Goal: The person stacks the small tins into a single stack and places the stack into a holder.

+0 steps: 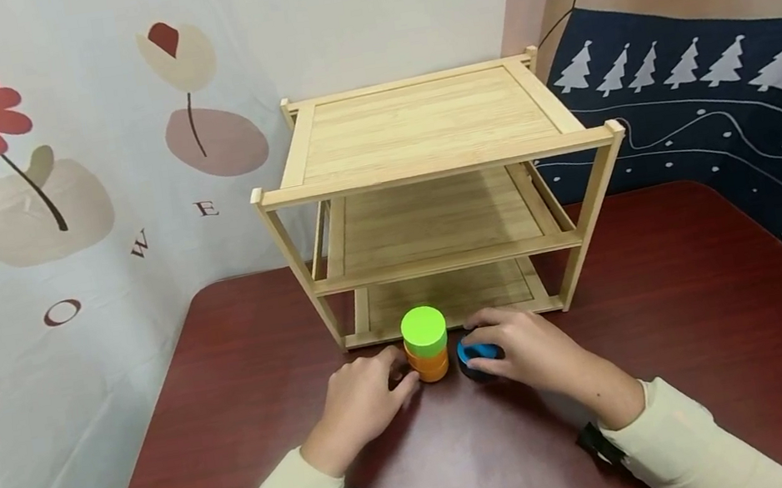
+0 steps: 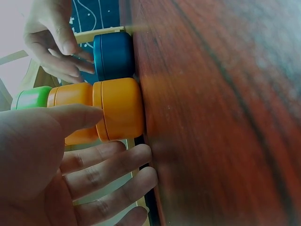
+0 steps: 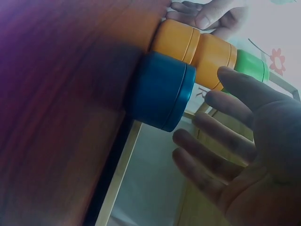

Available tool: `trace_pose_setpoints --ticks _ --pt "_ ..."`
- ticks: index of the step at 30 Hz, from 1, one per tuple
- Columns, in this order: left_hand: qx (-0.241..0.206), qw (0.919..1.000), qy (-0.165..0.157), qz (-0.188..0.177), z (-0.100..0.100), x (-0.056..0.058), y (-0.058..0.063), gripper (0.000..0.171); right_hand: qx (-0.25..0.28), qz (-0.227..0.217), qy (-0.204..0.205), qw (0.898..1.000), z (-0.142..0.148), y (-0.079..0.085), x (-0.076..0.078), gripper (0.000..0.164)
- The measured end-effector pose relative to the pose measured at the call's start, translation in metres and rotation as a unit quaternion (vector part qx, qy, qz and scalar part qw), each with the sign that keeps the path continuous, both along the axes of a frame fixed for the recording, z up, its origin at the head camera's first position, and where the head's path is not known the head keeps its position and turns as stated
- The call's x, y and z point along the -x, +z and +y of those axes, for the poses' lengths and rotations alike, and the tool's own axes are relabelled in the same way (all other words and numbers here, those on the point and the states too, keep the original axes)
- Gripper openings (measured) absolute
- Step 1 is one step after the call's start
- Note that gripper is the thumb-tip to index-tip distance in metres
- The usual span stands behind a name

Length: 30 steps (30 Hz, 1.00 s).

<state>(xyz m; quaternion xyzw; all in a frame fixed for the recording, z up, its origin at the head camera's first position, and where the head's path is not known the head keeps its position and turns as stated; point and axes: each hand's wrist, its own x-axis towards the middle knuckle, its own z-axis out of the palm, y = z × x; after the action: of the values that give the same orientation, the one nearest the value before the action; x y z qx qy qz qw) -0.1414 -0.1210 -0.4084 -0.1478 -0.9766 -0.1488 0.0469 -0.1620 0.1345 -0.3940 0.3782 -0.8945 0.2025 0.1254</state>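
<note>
A stack of small round tins stands on the table, a green tin [image 1: 423, 328] on top of two orange tins [image 2: 121, 109]. My left hand [image 1: 361, 396] lies at the left of this stack, thumb and fingers apart around its lower part; whether they touch it I cannot tell. Right of the stack, a blue tin [image 3: 160, 89] stands by itself. Beside it is my right hand [image 1: 531, 345], fingers spread and loosely bent. In the right wrist view a gap shows between those fingers and the blue tin.
Behind the tins stands a three-level wooden rack [image 1: 440, 166], its lowest shelf close to the table. The dark red table [image 1: 252, 383] reaches to a wall cloth [image 1: 144, 315] printed with flowers and letters. Another dark cloth [image 1: 684, 124] with trees hangs at the right.
</note>
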Motion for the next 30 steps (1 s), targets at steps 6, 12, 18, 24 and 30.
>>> trace_pose_setpoints --ticks 6,12,18,24,30 --pt "0.005 1.0000 0.002 -0.004 -0.0003 -0.0025 -0.0031 0.023 -0.005 -0.024 0.015 1.000 -0.0002 -0.0012 -0.0035 0.019" --pt "0.003 1.0000 0.002 0.009 0.0004 -0.0034 -0.0022 0.022 -0.024 -0.028 0.009 0.999 0.0007 0.0009 -0.0058 0.020" --pt "0.004 0.9999 0.005 0.011 -0.0007 -0.0032 0.0000 0.022 -0.049 -0.028 0.010 0.998 -0.0011 0.0004 -0.0046 0.024" --pt "0.004 0.9999 0.005 0.009 -0.0011 -0.0028 0.0011 0.022 -0.071 -0.038 0.006 0.997 -0.0026 -0.0003 -0.0053 0.029" --pt "0.003 1.0000 0.000 0.004 -0.0003 -0.0027 0.0011 0.023 -0.076 -0.047 0.006 0.996 -0.0047 -0.0017 -0.0070 0.032"
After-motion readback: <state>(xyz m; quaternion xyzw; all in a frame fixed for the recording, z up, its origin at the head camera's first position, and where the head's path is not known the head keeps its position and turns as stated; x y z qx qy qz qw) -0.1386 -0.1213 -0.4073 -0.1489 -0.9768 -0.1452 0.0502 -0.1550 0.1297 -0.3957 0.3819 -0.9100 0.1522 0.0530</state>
